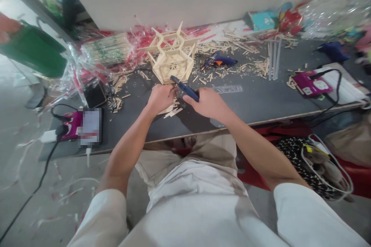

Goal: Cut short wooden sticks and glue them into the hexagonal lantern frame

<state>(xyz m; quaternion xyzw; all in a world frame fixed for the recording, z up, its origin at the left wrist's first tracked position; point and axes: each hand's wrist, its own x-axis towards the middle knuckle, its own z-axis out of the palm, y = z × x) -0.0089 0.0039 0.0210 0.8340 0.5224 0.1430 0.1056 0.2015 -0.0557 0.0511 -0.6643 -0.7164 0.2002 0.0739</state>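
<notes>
In my right hand (207, 102) is a dark blue hand tool (187, 89), its handle in my closed fingers and its tip pointing up and left. My left hand (162, 98) is closed near that tip; what its fingers pinch is too small to make out. Just beyond both hands stands a pale wooden stick structure (174, 61) with hexagonal frames and upright points. Short cut sticks (173, 112) lie on the dark table beside and below my left hand.
On the dark table (249, 104) are a clear ruler (228, 89), a blue glue gun (220, 60), scattered stick pieces, and clear glue sticks (274, 60). A phone (90, 127) and a purple power strip (71, 125) lie left, another purple strip (311, 83) right, with cables. Plastic wrapping lines the back.
</notes>
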